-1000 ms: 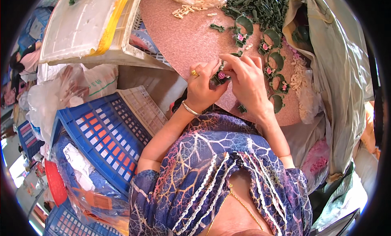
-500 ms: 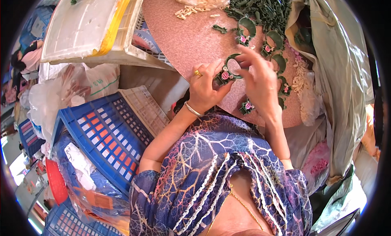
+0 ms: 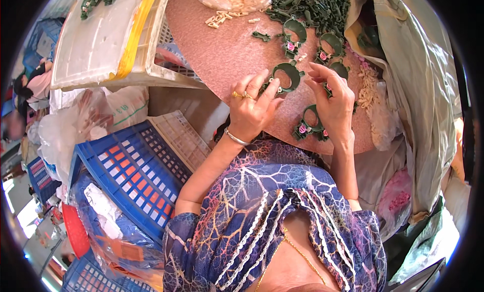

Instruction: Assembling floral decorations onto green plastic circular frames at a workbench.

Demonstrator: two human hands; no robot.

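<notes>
Ctr: L hand part open, tips at green ring, can't tell if gripping; R hand half open, empty, ctr-right over surface.

We see an assembly workshop (a cramped one): a heap of green parts on the pink table, a blue crate and plastic bags left of the table, another person farther left.

The one head-worn, wide fisheye view looks steeply down from near above the left hand and right hand, reaching beyond them over the pink tabletop, leftward of them to the blue crate, and behind them to the patterned garment.
</notes>
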